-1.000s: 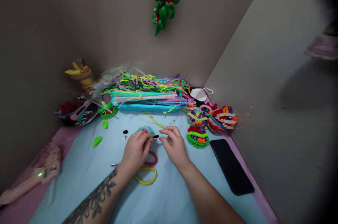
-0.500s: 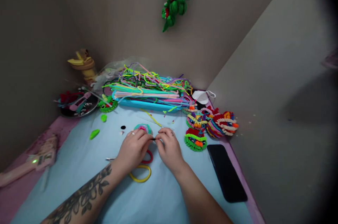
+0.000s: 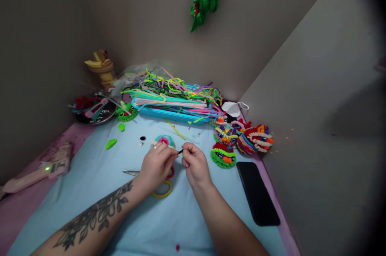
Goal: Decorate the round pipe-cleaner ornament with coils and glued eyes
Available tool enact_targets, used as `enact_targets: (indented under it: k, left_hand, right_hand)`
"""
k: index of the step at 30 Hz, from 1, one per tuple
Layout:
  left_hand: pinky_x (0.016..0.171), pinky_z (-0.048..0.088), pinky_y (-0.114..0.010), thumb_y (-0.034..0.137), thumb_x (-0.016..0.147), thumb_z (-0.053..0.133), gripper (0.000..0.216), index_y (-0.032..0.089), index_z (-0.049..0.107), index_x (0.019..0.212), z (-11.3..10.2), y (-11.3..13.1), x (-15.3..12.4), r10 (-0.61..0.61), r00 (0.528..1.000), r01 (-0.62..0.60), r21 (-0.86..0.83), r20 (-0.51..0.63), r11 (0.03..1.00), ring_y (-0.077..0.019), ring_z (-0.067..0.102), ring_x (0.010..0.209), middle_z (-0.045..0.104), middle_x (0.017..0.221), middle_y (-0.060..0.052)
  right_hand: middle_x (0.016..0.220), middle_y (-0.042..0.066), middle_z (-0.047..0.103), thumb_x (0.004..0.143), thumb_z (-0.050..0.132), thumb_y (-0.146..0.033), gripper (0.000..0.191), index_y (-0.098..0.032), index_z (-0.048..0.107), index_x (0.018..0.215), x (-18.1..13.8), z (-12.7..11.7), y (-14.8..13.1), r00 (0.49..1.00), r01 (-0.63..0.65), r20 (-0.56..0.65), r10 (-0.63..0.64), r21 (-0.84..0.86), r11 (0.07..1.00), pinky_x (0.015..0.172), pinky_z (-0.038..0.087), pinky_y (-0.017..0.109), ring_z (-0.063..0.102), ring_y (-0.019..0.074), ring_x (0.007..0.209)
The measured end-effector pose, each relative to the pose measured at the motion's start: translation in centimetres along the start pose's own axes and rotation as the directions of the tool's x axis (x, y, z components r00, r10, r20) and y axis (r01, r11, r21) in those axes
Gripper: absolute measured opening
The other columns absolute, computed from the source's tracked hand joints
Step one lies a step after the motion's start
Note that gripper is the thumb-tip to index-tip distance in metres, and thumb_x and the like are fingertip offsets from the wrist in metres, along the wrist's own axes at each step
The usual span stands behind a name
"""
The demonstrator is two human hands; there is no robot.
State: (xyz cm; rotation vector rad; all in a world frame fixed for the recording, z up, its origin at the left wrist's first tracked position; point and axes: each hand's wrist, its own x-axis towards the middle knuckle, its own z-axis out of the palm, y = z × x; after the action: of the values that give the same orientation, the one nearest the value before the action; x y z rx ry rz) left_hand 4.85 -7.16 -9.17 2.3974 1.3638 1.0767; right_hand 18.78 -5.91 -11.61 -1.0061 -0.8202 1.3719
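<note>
My left hand (image 3: 159, 163) and my right hand (image 3: 196, 164) meet over the middle of the table, both closed in a pinch. Stretched between their fingertips is a short black piece (image 3: 180, 151), thin like a bit of pipe cleaner. Just behind the left fingers lies a round coil of pastel pipe cleaner (image 3: 166, 139) with a pink centre, partly hidden. Under the left wrist rest scissors (image 3: 164, 194) with a yellow and a red handle loop, blades pointing left. A small black disc (image 3: 142, 138) lies on the cloth beyond the left hand.
A blue tray (image 3: 169, 116) heaped with pipe cleaners stands at the back. Pipe-cleaner figures (image 3: 223, 158) and a phone (image 3: 258, 193) lie on the right. To the left are a glue gun (image 3: 45, 171), a metal dish (image 3: 105, 119) and green pieces (image 3: 111, 143).
Both hands have risen slightly, and the right fingers have curled in more. The black piece now shows as a tilted strip between them. The whole view has shifted a little.
</note>
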Motion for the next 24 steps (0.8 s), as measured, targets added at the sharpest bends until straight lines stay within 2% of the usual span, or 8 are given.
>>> enact_targets:
  k: [4, 7, 9, 11, 13, 18, 21, 24]
  left_hand:
    - [0.071, 0.045, -0.031, 0.015, 0.090, 0.049, 0.014, 0.017, 0.063, 0.088, 0.2, 0.2, -0.1, 0.083, 0.993, -0.079, 0.048, -0.087, 0.996, -0.0180, 0.056, 0.076, 0.063, 0.078, -0.005]
    - [0.070, 0.044, -0.031, 0.017, 0.090, 0.050, 0.014, 0.017, 0.064, 0.089, 0.1, -0.4, 0.1, 0.088, 0.992, -0.078, 0.111, -0.092, 0.991, -0.0186, 0.054, 0.075, 0.062, 0.076, -0.005]
    - [0.070, 0.044, -0.032, 0.019, 0.090, 0.050, 0.016, 0.017, 0.065, 0.087, 0.0, -0.9, 0.2, 0.095, 0.994, -0.083, 0.173, -0.061, 0.981, -0.0193, 0.053, 0.074, 0.061, 0.075, -0.006]
    - [0.071, 0.044, -0.032, 0.021, 0.091, 0.050, 0.018, 0.017, 0.066, 0.086, -0.2, -1.2, 0.4, 0.111, 0.994, -0.106, 0.224, -0.012, 0.969, -0.0200, 0.053, 0.075, 0.061, 0.075, -0.006]
    - [0.072, 0.043, -0.032, 0.022, 0.091, 0.048, 0.020, 0.017, 0.067, 0.086, -0.4, -1.2, 0.5, 0.128, 0.991, -0.132, 0.261, 0.035, 0.956, -0.0204, 0.052, 0.077, 0.062, 0.076, -0.007]
    - [0.071, 0.042, -0.032, 0.023, 0.092, 0.047, 0.023, 0.018, 0.068, 0.086, -0.6, -1.1, 0.7, 0.141, 0.985, -0.166, 0.309, 0.102, 0.936, -0.0211, 0.052, 0.079, 0.063, 0.077, -0.007]
    - [0.072, 0.041, -0.032, 0.025, 0.092, 0.049, 0.021, 0.018, 0.069, 0.087, -0.5, -1.3, 0.7, 0.127, 0.985, -0.159, 0.322, 0.118, 0.933, -0.0217, 0.053, 0.081, 0.064, 0.079, -0.007]
    - [0.072, 0.041, -0.033, 0.026, 0.089, 0.053, 0.017, 0.018, 0.069, 0.088, -0.3, -1.5, 0.7, 0.092, 0.988, -0.128, 0.329, 0.123, 0.936, -0.0220, 0.054, 0.080, 0.065, 0.079, -0.006]
  right_hand:
    - [0.060, -0.006, 0.042, 0.068, 0.066, -0.034, 0.018, -0.019, 0.060, 0.077, -0.3, 0.5, 0.2, 0.996, -0.074, 0.053, 0.070, 0.077, 0.994, 0.040, 0.021, 0.020, 0.027, 0.0064, 0.044]
    - [0.068, -0.003, 0.050, 0.069, 0.069, -0.030, 0.014, -0.019, 0.064, 0.074, 0.1, 0.0, -0.4, 0.998, -0.026, 0.051, 0.025, 0.010, 1.000, 0.043, 0.028, 0.020, 0.035, 0.0074, 0.050]
    - [0.081, 0.000, 0.056, 0.067, 0.072, -0.022, 0.008, -0.019, 0.067, 0.073, 0.4, -0.7, -0.8, 0.995, 0.082, 0.064, -0.075, -0.119, 0.989, 0.053, 0.037, 0.021, 0.043, 0.0087, 0.060]
    - [0.088, 0.001, 0.057, 0.072, 0.067, -0.018, 0.006, -0.020, 0.069, 0.077, 0.7, -1.4, -1.1, 0.951, 0.307, 0.148, -0.270, -0.378, 0.873, 0.062, 0.042, 0.024, 0.048, 0.0103, 0.066]
    - [0.090, 0.003, 0.056, 0.078, 0.063, -0.017, 0.008, -0.021, 0.069, 0.081, 0.7, -2.0, -1.1, 0.881, 0.474, 0.277, -0.385, -0.534, 0.700, 0.067, 0.045, 0.026, 0.052, 0.0130, 0.073]
    - [0.093, 0.005, 0.057, 0.085, 0.058, -0.019, 0.010, -0.022, 0.067, 0.087, 0.7, -2.4, -0.4, 0.754, 0.649, 0.472, -0.457, -0.644, 0.406, 0.085, 0.047, 0.033, 0.057, 0.0190, 0.092]
    - [0.094, 0.007, 0.058, 0.086, 0.057, -0.019, 0.011, -0.021, 0.067, 0.085, 0.8, -2.6, -0.3, 0.759, 0.629, 0.484, -0.436, -0.717, 0.301, 0.086, 0.046, 0.035, 0.056, 0.0207, 0.092]
    - [0.093, 0.007, 0.057, 0.085, 0.055, -0.017, 0.011, -0.020, 0.066, 0.082, 0.9, -2.6, -0.4, 0.789, 0.588, 0.446, -0.421, -0.748, 0.308, 0.085, 0.045, 0.035, 0.055, 0.0213, 0.092]
